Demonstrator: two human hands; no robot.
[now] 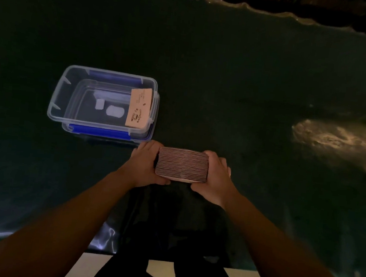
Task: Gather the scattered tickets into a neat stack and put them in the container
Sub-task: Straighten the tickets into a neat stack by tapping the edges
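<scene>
A thick stack of tickets [182, 164] stands on edge in the middle of the view, its many thin edges facing me. My left hand [144, 166] grips its left end and my right hand [214, 177] grips its right end, squeezing the stack between them. To the upper left sits a clear plastic container [58, 101] with blue side clips. One tan ticket [139, 108] with a coffee-cup print leans inside against the container's right wall.
A dark green cloth [228, 75] covers the table, with a bright wrinkled patch [334, 136] at the right. The table's near edge [33, 241] runs across the bottom, with pale floor below. My dark clothing [168, 237] fills the bottom centre.
</scene>
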